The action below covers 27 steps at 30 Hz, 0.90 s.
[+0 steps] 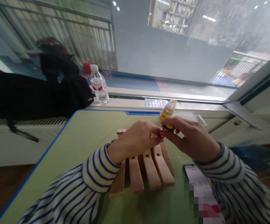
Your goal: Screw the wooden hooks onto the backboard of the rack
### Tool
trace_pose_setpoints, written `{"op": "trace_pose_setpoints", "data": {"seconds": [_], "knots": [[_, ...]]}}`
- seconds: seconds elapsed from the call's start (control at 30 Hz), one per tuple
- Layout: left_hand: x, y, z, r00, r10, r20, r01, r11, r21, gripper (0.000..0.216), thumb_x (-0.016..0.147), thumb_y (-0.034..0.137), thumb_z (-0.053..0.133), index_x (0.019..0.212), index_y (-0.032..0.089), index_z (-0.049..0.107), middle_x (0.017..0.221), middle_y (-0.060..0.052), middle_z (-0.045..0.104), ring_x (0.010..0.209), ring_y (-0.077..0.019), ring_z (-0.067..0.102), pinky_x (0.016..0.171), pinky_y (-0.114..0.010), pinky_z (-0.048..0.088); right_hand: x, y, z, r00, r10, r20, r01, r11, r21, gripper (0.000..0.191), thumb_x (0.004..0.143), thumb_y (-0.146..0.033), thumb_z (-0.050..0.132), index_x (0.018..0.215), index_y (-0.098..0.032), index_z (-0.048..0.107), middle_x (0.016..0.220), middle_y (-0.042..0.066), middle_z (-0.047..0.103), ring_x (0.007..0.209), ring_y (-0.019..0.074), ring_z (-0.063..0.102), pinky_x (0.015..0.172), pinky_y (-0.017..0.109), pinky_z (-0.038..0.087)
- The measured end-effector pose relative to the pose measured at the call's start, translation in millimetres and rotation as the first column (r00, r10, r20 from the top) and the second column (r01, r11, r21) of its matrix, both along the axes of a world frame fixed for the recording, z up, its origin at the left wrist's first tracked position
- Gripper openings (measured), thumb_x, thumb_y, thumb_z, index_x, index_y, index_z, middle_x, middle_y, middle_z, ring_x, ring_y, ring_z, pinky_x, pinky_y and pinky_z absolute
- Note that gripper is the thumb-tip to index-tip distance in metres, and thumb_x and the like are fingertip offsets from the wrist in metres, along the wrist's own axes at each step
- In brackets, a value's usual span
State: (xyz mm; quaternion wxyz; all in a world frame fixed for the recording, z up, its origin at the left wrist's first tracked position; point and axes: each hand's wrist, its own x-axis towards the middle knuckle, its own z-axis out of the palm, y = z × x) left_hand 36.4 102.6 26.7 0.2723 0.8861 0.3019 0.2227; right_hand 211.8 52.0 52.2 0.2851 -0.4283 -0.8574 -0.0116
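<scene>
Item: one small yellow-and-black plastic handle, light and stiff as far as we can judge through the fingers, pinched narrowly between left hand and right hand.

**Soft overcast daylight, wide-lens bend at the edges**

Flat, pale light comes from the window ahead, washing out to white at the top right corner. The tabletop is evenly lit, with only faint, soft shadows under the left hand and right hand. The small yellow-and-black object between them looks slightly soft. The railing at upper left leans and bows from wide-lens distortion, and the view outside is hazy and blurred. A blocky pixelated patch obscures part of the lower right.
</scene>
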Motion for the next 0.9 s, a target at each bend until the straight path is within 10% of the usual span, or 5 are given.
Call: {"op": "trace_pose_setpoints", "data": {"seconds": [0.9], "knots": [[-2.9, 0.2, 0.1, 0.999, 0.035, -0.036, -0.035, 0.999, -0.002, 0.018, 0.079, 0.032, 0.056, 0.087, 0.023, 0.07, 0.067, 0.0, 0.064, 0.06, -0.0106, 0.053, 0.055, -0.021, 0.033, 1.5, -0.7, 6.3, 0.997, 0.038, 0.072, -0.035, 0.999, -0.034, 0.02, 0.085, -0.02, 0.049, 0.104, -0.017, 0.054, 0.1, 0.003, 0.062, 0.086, 0.0094, 0.058, 0.075, 0.021, 0.045]]}}
